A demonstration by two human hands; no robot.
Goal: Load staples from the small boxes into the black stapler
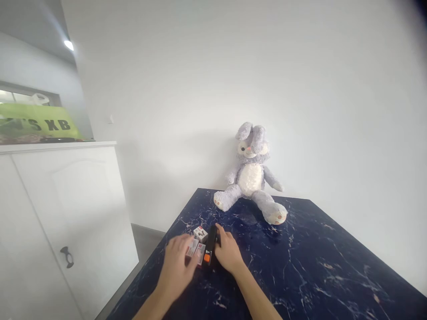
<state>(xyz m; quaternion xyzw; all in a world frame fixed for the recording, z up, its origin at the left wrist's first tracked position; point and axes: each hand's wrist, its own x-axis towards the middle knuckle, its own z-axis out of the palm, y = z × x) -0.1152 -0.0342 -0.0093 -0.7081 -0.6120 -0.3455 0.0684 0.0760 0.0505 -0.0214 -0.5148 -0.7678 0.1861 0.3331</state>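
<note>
My left hand (176, 262) curls around the near-left side of a cluster of small boxes, thumb and fingers bent against a small white box (192, 247). Beside that one, a white and pink box (200, 252) lies close to the thumb. Behind them sits another small white box (200, 234) with a dark picture and a red mark. My right hand (228, 251) grips a long black box (211, 242) with an orange square at its near end, index finger stretched along its far end. The black box is right against the small boxes.
A grey plush rabbit (251, 178) sits at the back of the dark blue marbled table (300, 262), against the white wall (187, 89). To the left stands a white cabinet (80, 200) with a dark handle and a green bag (40, 122) on top.
</note>
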